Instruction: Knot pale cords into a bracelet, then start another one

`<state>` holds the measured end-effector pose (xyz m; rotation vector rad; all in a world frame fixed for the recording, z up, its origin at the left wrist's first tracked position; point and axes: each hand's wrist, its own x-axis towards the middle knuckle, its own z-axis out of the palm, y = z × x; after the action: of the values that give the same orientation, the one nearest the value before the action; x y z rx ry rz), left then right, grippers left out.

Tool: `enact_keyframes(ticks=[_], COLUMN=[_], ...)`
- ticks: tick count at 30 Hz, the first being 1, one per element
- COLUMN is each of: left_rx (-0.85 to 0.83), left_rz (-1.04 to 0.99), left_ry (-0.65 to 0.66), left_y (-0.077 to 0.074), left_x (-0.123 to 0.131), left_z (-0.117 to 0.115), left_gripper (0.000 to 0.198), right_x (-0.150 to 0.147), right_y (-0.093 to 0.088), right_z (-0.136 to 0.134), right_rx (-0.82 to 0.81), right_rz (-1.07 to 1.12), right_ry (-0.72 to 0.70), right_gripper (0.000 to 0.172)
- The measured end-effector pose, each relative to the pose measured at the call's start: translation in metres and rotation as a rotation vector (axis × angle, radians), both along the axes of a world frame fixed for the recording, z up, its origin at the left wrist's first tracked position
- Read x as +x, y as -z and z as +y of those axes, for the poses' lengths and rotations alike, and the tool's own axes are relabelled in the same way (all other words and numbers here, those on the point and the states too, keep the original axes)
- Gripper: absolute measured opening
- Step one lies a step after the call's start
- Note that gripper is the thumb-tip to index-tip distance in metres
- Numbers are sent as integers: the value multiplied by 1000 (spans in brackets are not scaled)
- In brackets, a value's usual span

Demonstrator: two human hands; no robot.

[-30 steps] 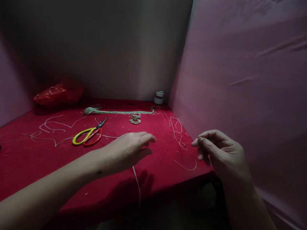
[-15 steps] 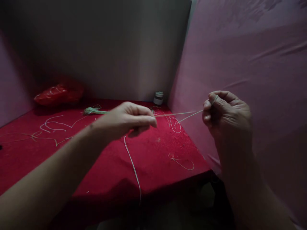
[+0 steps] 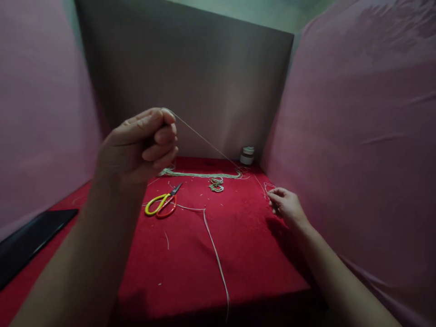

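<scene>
My left hand [image 3: 143, 141] pinches the string [image 3: 204, 138], thumb pressed to curled fingers; it's raised, probably to keep the strand taut above the table [image 3: 184, 272]. The string slants toward four o'clock in my view, down near the three-o'clock end of the bundle [image 3: 200, 175]. My right hand's [image 3: 286, 206] fingers are partly curled at a looped thread [image 3: 269, 185]; remotely, I can't tell whether they grip it. Scissors [image 3: 161, 204] lie at seven o'clock from the bundle, seemingly within reach.

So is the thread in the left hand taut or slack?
Taut, apparently: the thread runs nearly straight from the left hand down towards the white container.
</scene>
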<state>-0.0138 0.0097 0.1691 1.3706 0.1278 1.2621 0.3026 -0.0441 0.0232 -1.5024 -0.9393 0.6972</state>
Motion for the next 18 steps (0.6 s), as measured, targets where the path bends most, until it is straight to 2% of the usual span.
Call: enact_keyframes(ticks=[3,5,8,10,12,13,15,16,18], left_rx=[4,-8,-46,-54,-57,-62,-75,-78,-73], left_rz=[18,56,125,176,218,230,231,217,159], left_ry=[26,42,54,54,64,70,66,50,1], left_y=[1,2,7,10,13,14,14,13,9], left_x=[0,4,14,22,29,31,31,29,21], left_z=[0,-3,-10,-15,-19,-21,-22,-21,-20], left_gripper=[21,14,9,8,10,10,11,11,10], right_x=[-3,-14,-52,-87,-120,-133,-149,-152,-149], right_y=[7,2,-22,-43,-58,-63,-62,-58,-43], right_z=[10,12,5,-2,-4,-4,1,5,13], right_rx=[-57,-65,-20,80,138,153,162,148,116], right_rz=[-56,-95,-128,-90,22,73,139,157,198], right_ry=[-92,-150,-289,-530,-659,-692,-696,-701,-704], right_gripper=[11,10,40,60,78,75,37,25,23])
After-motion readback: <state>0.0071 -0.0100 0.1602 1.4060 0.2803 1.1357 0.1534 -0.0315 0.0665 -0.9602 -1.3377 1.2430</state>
